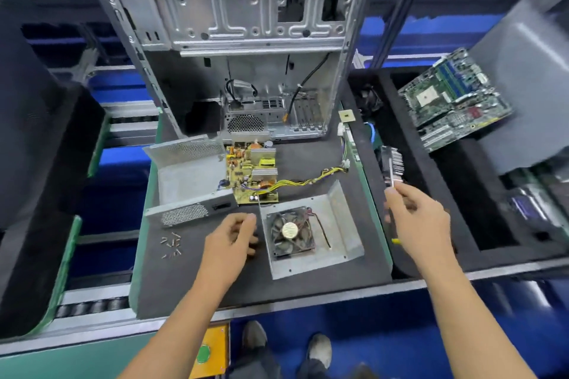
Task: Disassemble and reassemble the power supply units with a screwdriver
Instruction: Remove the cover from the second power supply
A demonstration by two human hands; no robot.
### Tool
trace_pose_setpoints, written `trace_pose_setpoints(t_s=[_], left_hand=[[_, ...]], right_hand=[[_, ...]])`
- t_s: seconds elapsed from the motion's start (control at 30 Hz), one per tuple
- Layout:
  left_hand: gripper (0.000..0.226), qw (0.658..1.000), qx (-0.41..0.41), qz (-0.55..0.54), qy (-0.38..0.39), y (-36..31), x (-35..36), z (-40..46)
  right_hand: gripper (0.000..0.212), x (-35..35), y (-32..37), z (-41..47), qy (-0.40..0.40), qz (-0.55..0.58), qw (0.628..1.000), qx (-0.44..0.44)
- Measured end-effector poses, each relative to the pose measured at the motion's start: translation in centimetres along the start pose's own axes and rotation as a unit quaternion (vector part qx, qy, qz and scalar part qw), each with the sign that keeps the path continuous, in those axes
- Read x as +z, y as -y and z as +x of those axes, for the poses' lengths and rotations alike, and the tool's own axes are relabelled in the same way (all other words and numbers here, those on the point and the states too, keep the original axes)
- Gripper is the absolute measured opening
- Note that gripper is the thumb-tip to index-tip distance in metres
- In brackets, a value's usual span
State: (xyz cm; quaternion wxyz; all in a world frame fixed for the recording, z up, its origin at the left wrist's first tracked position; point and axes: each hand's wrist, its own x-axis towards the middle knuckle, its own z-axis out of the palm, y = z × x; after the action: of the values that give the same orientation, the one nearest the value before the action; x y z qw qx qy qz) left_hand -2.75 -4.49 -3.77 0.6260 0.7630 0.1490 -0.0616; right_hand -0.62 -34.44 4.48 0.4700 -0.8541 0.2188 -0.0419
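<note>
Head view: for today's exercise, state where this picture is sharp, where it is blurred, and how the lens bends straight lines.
Head view: sharp at the centre, on the circuit board and fan; the right edge smears, blurring the motherboard slightly; wide-angle distortion splays the computer case outward toward the top; lighting is even, with soft shadows.

Matt galv. steel PSU casing [187, 175] (perforated), dark foam-like mat [308, 160], plastic fan [291, 231].

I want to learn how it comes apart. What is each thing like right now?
Power supply case: open, empty.
Circuit board: out, lying flat.
Lid with fan: off, fan facing up.
Screws: loose on mat.
Screwdriver: held in right hand.
Left hand: loosely curled, holding nothing.
Computer case: open.
</note>
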Motion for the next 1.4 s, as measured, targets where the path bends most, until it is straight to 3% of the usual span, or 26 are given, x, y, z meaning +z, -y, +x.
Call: trace_pose_setpoints(t_s=[0.13, 0.3, 0.37, 0.47, 0.53, 0.57, 0.6, 0.67, 0.73, 0.8, 0.87, 0.93, 1.0, 1.07, 1.13, 1.23, 1.33, 1.4], left_hand=[[0.008, 0.999, -0.025, 0.007, 0.021, -0.8, 0.9, -0.3], [0.017, 0.998, -0.047, 0.009, 0.027, -1.2, 1.2, -0.3], [0.016, 0.998, -0.056, -0.004, 0.029, -1.2, 1.2, -0.2], [0.017, 0.997, -0.062, -0.016, 0.032, -1.2, 1.1, -0.1], [0.017, 0.997, -0.065, -0.017, 0.034, -1.0, 1.1, 0.0], [0.018, 0.997, -0.066, -0.018, 0.034, -0.8, 1.1, 0.1], [0.019, 0.997, -0.067, -0.017, 0.034, -0.7, 1.1, 0.1], [0.02, 0.997, -0.068, -0.019, 0.034, -0.5, 1.1, 0.3], [0.021, 0.996, -0.073, -0.02, 0.037, -0.5, 1.0, 0.4], [0.03, 0.996, -0.074, -0.022, 0.047, -0.4, 0.9, 0.5], [0.046, 0.995, -0.074, -0.022, 0.055, -0.6, 0.6, 0.5], [0.054, 0.995, -0.073, -0.015, 0.062, -0.5, 0.5, 0.7], [0.058, 0.995, -0.073, -0.012, 0.065, -0.3, 0.3, 0.8], [0.06, 0.995, -0.073, -0.009, 0.071, -0.3, 0.1, 0.9], [0.059, 0.994, -0.07, -0.001, 0.081, -0.3, -0.1, 1.1], [0.055, 0.994, -0.057, 0.012, 0.091, -0.5, -0.4, 1.4], [0.048, 0.996, -0.038, 0.028, 0.079, -0.9, -0.6, 1.5], [0.043, 0.998, -0.028, 0.011, 0.057, -1.2, -0.7, 1.6]], right_hand=[[0.026, 2.0, -4.3, 2.4, 0.087, -0.172, 0.981, -0.002], [0.022, 4.8, -5.6, 3.6, 0.086, -0.197, 0.976, -0.043], [0.032, 4.9, -4.9, 3.7, 0.093, -0.206, 0.974, -0.029], [0.04, 3.6, -2.6, 3.2, 0.0, -0.171, 0.983, -0.067], [0.021, 3.4, 0.2, 1.7, -0.036, -0.096, 0.976, -0.191], [0.019, 3.9, 1.7, 1.0, 0.02, -0.107, 0.954, -0.279], [0.033, 4.8, 2.8, 0.3, 0.116, -0.152, 0.918, -0.348], [0.069, 7.7, 3.9, -1.1, 0.292, -0.327, 0.812, -0.386], [0.099, 10.3, 3.7, -1.8, 0.323, -0.477, 0.722, -0.384], [0.11, 11.8, 3.2, -1.8, 0.316, -0.531, 0.69, -0.376], [0.105, 12.4, 3.1, -1.6, 0.301, -0.541, 0.685, -0.384], [0.101, 12.1, 3.2, -1.3, 0.284, -0.525, 0.694, -0.401], [0.103, 10.7, 4.0, -1.2, 0.279, -0.478, 0.727, -0.406], [0.103, 8.2, 5.5, -0.7, 0.299, -0.368, 0.803, -0.362], [0.101, 4.9, 7.0, 0.2, 0.325, -0.16, 0.902, -0.234], [0.095, 0.5, 6.4, 3.3, 0.208, 0.071, 0.972, -0.085], [0.1, -1.8, 3.3, 7.2, 0.091, 0.034, 0.995, 0.032], [0.103, -1.6, 1.0, 9.0, 0.077, -0.049, 0.993, 0.077]])
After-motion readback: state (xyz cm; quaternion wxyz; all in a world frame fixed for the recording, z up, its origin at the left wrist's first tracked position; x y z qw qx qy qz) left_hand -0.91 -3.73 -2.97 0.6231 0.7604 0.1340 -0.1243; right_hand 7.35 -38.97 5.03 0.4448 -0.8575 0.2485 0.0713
